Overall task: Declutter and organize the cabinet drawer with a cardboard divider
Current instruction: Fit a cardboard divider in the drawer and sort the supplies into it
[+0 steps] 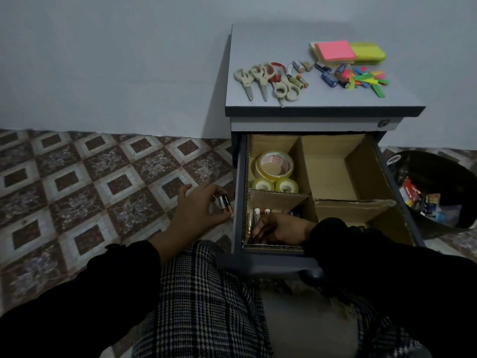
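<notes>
A grey cabinet (322, 109) stands against the wall on a patterned tile floor, and its top drawer (238, 202) is pulled out toward the person kneeling in front of it. A cardboard divider (307, 171) lines the drawer and splits it into four compartments. The two right-hand ones look bare as far as the view shows, though the right sleeve hides part of the near one. The far-left compartment holds three tape rolls (275, 165), one large and two small just in front of it. The near-left compartment holds a row of batteries (260, 211).

On the cabinet top lie several scissors (268, 80), loose batteries (322, 72), sticky note pads (347, 52) and a scatter of coloured paper flags (366, 80). A dark bin (436, 187) with discarded packaging sits on the floor just right of the cabinet.

The step in hand appears to be sorting batteries into the near-left compartment. The right hand (280, 229) is down inside it, fingers curled around something dark, probably a battery; what exactly it grips is too dim to tell. The left hand (198, 206) hovers just outside the drawer's left wall, pinching two batteries (224, 202) between thumb and fingertips.

The next move likely calls for laying the right hand's piece beside the row, then passing the left hand's pair over the drawer wall without knocking the cardboard.
</notes>
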Available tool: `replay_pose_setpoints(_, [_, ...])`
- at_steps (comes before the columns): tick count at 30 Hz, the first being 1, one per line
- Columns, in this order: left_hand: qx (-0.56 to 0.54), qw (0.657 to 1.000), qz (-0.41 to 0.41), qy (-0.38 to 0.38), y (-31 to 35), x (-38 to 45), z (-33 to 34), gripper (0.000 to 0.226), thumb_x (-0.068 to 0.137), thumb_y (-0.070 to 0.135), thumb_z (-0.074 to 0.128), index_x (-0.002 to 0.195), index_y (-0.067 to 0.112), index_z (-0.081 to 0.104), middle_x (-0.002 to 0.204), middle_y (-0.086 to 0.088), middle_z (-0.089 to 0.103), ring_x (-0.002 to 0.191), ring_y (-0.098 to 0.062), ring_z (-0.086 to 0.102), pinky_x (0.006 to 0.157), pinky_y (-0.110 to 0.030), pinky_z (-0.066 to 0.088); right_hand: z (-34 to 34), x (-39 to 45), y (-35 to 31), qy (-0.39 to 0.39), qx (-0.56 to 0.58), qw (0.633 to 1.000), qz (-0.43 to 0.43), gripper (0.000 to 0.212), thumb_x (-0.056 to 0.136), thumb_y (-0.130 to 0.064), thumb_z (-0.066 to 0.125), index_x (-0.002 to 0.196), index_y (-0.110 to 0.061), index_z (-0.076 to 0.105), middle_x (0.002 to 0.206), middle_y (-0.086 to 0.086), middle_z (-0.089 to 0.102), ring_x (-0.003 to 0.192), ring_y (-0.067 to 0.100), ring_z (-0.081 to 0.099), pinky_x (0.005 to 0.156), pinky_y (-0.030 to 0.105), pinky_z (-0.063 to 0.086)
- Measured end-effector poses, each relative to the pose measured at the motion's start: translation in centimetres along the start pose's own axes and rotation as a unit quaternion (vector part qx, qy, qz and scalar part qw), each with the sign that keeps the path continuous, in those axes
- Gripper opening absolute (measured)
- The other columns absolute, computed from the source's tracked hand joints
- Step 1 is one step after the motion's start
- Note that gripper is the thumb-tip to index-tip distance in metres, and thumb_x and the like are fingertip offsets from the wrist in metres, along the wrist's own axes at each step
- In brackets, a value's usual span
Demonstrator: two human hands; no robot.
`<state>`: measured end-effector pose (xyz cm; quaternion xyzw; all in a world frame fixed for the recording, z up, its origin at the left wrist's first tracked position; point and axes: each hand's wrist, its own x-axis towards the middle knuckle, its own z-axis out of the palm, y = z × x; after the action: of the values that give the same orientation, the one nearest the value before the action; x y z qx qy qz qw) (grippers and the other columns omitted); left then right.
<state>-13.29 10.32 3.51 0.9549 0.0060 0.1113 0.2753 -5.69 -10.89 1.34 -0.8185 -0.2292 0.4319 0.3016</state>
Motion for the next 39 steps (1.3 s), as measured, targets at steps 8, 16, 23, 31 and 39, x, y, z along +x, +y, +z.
replay_pose_setpoints(8, [0.0,1.0,0.009,0.023,0.1,0.3,0.4,0.045,0.068,0.04,0.081,0.103,0.021,0.061,0.096,0.013,0.054,0.083,-0.005,0.054,0.108,-0.052,0.023,-0.2,-0.2,-0.2,-0.007,0.019,1.0,-0.009,0.032,0.086,0.013,0.05,0.117,0.008,0.056,0.117,0.026,0.062,0.104,0.024,0.06,0.079,0.014,0.047])
replay_pose_setpoints(16, [-0.016,1.0,-0.003,0.013,0.3,0.1,0.2,0.058,0.061,0.066,0.058,0.102,0.025,0.059,0.096,0.015,0.054,0.083,-0.003,0.054,0.109,-0.049,0.023,-0.1,0.0,-1.5,0.143,-0.215,0.96,-0.105,0.025,0.088,-0.011,0.059,0.113,-0.012,0.064,0.115,0.008,0.065,0.105,0.022,0.06,0.092,0.032,0.045])
replay_pose_setpoints(23, [-0.017,1.0,0.002,0.024,0.3,0.2,0.1,0.052,0.066,0.054,0.073,0.104,0.022,0.06,0.099,0.011,0.056,0.088,-0.009,0.059,0.11,-0.048,0.021,0.3,1.2,-1.5,0.121,-0.322,0.937,-0.053,0.062,0.081,-0.033,0.068,0.136,-0.02,0.041,0.12,0.01,0.061,0.109,0.029,0.058,0.09,0.038,0.048])
replay_pose_setpoints(31, [-0.034,0.999,-0.008,0.022,-0.1,0.1,0.6,0.066,0.059,0.07,0.05,0.103,0.022,0.06,0.097,0.014,0.055,0.085,-0.004,0.055,0.107,-0.043,0.021,0.1,1.4,-1.6,0.135,-0.297,0.944,-0.054,0.067,0.074,-0.054,0.067,0.13,-0.024,0.047,0.12,0.005,0.062,0.106,0.024,0.06,0.088,0.036,0.05])
replay_pose_setpoints(39, [-0.028,0.999,-0.013,0.019,-0.2,0.2,0.7,0.052,0.066,0.053,0.07,0.105,0.02,0.061,0.098,0.012,0.055,0.088,-0.01,0.059,0.109,-0.048,0.023,0.5,1.5,-2.3,0.155,-0.396,0.903,-0.065,0.063,0.083,-0.046,0.061,0.132,-0.016,0.037,0.118,0.008,0.06,0.105,0.029,0.059,0.08,0.036,0.047])
